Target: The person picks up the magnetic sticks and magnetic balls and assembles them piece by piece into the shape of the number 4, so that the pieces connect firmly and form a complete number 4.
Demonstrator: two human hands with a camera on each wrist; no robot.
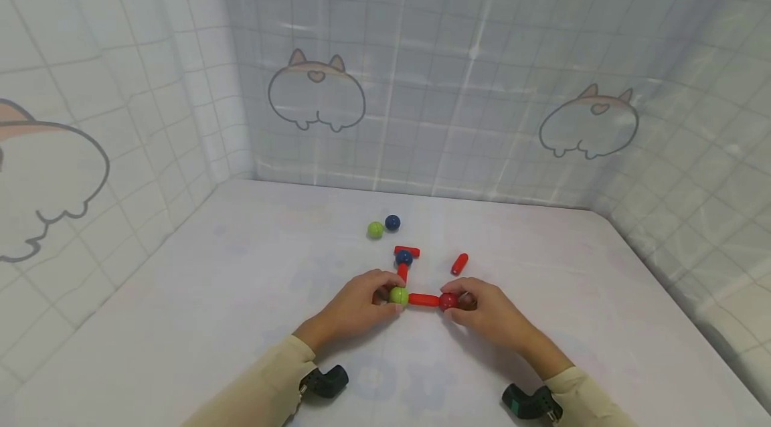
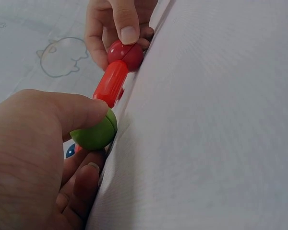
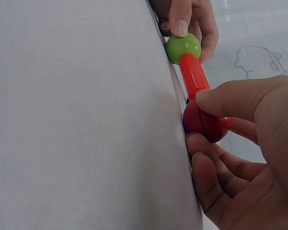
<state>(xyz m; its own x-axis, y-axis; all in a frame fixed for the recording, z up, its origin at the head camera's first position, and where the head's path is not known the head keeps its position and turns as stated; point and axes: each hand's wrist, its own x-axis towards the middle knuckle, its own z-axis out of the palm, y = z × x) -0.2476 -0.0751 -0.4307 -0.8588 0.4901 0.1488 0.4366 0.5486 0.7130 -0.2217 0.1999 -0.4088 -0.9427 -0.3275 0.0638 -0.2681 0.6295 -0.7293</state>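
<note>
My left hand (image 1: 360, 305) pinches a green ball (image 1: 399, 296) between thumb and fingers, low over the table. A red ball (image 1: 448, 301) sits in the grip of my right hand (image 1: 489, 314), also between thumb and fingers. Between the two balls runs a red rod (image 1: 424, 300), its ends meeting both. From the green ball a second red rod (image 1: 402, 272) reaches away to a dark blue ball (image 1: 403, 258). In the left wrist view, my left thumb (image 2: 86, 112) lies over the top of the green ball. The right wrist view has my right thumb (image 3: 225, 101) on the red ball.
Just behind the blue ball lies a loose red rod (image 1: 407, 251). Another red rod (image 1: 460, 264) rests to its right. Farther back, a green ball (image 1: 375, 230) and a blue ball (image 1: 393, 222) stand side by side. Tiled-pattern curtains (image 1: 421, 79) enclose the white table (image 1: 289, 226).
</note>
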